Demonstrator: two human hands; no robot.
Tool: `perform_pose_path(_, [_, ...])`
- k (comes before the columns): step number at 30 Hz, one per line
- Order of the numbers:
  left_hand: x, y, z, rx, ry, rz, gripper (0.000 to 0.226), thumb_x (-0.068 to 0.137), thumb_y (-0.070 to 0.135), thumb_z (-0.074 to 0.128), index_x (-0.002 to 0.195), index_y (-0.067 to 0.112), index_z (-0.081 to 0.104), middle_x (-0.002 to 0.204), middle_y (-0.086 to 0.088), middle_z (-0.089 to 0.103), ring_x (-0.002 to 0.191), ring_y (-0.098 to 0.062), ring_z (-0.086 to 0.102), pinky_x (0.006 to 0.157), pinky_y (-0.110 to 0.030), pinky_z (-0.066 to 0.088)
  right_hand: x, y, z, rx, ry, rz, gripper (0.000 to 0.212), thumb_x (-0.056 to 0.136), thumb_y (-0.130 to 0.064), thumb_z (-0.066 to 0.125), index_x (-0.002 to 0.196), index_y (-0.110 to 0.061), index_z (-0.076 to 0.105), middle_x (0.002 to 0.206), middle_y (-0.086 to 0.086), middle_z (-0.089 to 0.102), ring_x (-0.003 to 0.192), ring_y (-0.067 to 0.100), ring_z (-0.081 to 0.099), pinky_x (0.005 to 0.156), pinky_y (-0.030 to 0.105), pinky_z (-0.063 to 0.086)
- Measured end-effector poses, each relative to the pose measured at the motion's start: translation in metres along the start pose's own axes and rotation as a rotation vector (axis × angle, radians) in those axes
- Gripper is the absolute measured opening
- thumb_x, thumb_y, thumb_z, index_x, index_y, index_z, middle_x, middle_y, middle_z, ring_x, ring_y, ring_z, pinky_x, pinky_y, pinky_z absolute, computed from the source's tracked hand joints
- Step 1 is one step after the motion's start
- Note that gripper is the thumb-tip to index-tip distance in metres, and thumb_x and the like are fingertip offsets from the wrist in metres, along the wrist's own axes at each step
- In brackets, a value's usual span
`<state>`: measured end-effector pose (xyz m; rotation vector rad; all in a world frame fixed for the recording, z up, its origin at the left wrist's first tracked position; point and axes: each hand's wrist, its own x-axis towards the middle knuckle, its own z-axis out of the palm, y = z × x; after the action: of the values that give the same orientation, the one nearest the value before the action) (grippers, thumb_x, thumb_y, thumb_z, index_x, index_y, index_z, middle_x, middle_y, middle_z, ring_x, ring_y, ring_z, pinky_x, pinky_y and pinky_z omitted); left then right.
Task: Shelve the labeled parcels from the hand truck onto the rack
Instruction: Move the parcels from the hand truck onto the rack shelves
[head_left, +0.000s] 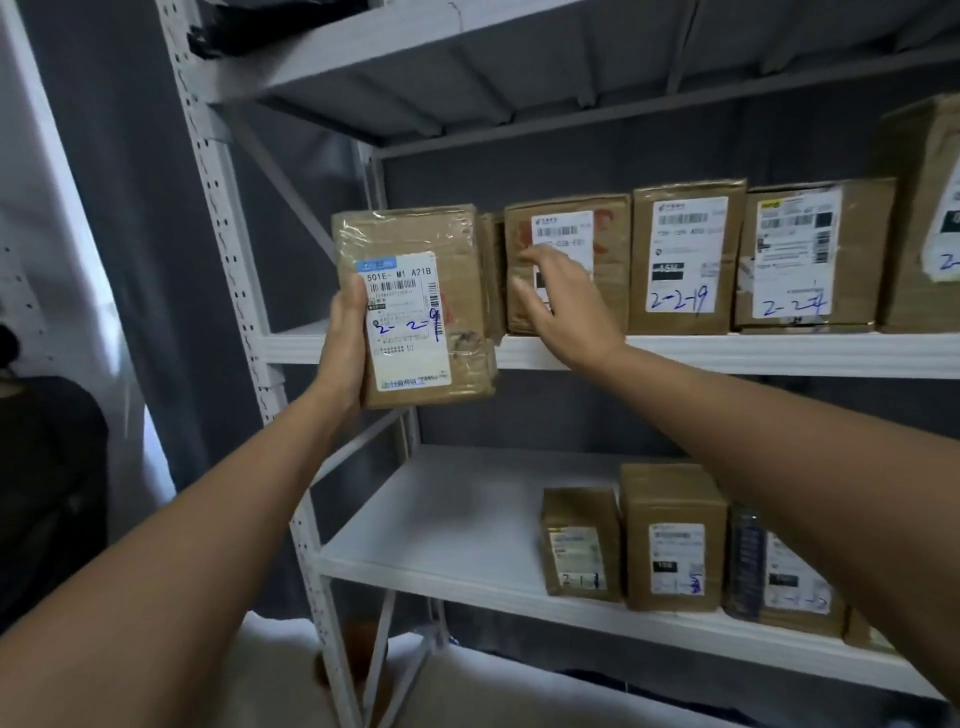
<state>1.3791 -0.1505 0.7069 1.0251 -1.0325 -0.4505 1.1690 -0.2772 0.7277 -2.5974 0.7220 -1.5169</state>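
My left hand (340, 348) grips the left edge of a brown taped parcel (421, 291) with a white label, held upright in front of the left end of the rack's middle shelf (727, 353). My right hand (558, 306) is raised with straight fingers against the front of a brown parcel (608, 260) standing on that shelf. Whether the fingers press it or only touch it is unclear. To its right stand more labeled parcels (685, 260). The hand truck is out of view.
The white metal rack has a perforated upright (228, 249) at the left. The lower shelf (441, 535) holds several labeled parcels (672, 540) toward the right. A dark curtain hangs behind the rack. A dark shape sits at the far left.
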Motion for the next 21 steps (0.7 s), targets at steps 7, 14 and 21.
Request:
perform_pose_path(7, [0.063, 0.009, -0.068, 0.067, 0.029, 0.039, 0.086, 0.076, 0.082, 0.049, 0.138, 0.022, 0.043, 0.122, -0.004, 0.068, 0.109, -0.025, 0.068, 0.094, -0.051, 0.052, 0.046, -0.04, 0.036, -0.279, -0.015, -0.037, 0.054, 0.101, -0.044, 0.043, 0.146, -0.015, 0.037, 0.154, 0.005, 0.034, 0.143, 0.025, 0.027, 0.115, 0.043, 0.018])
perform_pose_path(14, [0.12, -0.006, -0.091, 0.116, 0.063, 0.068, 0.086, 0.077, 0.085, 0.043, 0.138, 0.024, 0.041, 0.113, 0.003, 0.07, 0.103, -0.018, 0.069, 0.093, -0.045, 0.053, 0.088, -0.049, 0.059, -0.574, -0.074, -0.031, 0.064, 0.098, -0.05, 0.044, 0.151, -0.019, 0.026, 0.162, 0.004, 0.013, 0.149, 0.027, 0.009, 0.119, 0.047, 0.01])
perform_pose_path(21, [0.155, -0.018, -0.097, 0.072, 0.079, 0.062, 0.084, 0.072, 0.085, 0.043, 0.135, 0.03, 0.038, 0.111, 0.008, 0.069, 0.101, -0.014, 0.069, 0.095, -0.044, 0.053, 0.108, -0.051, 0.076, -0.697, -0.161, -0.027, 0.066, 0.097, -0.05, 0.045, 0.151, -0.019, 0.024, 0.163, 0.005, 0.009, 0.15, 0.03, 0.007, 0.12, 0.051, 0.009])
